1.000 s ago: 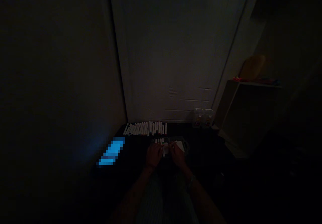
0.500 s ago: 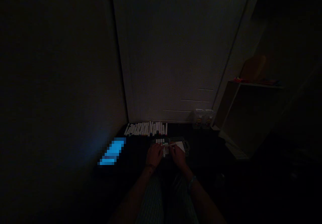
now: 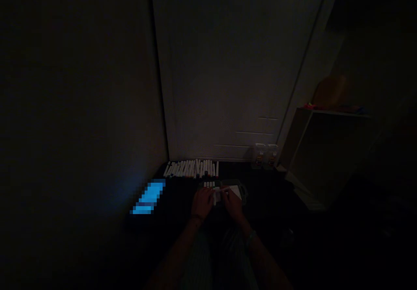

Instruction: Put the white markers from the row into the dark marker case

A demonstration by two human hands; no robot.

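A white marker lies roughly level between my hands, above an open clear plastic case. My right hand is closed on the marker's right part. At the other end, the bent fingers of my left hand close round the marker's tip, though the dark blurs the exact grip. Several white markers stand in a row in the left part of the case, partly covered by my left hand. A white sheet or card shows in the case's right part.
Several loose white markers lie side by side along the back of the dark table. Two clear packages stand at the back right. A lit screen, pixelated, glows at the left. A shelf unit rises at the right.
The view has shifted slightly, so everything sits a little further right and lower. Both hands stay over the case with the marker between them.
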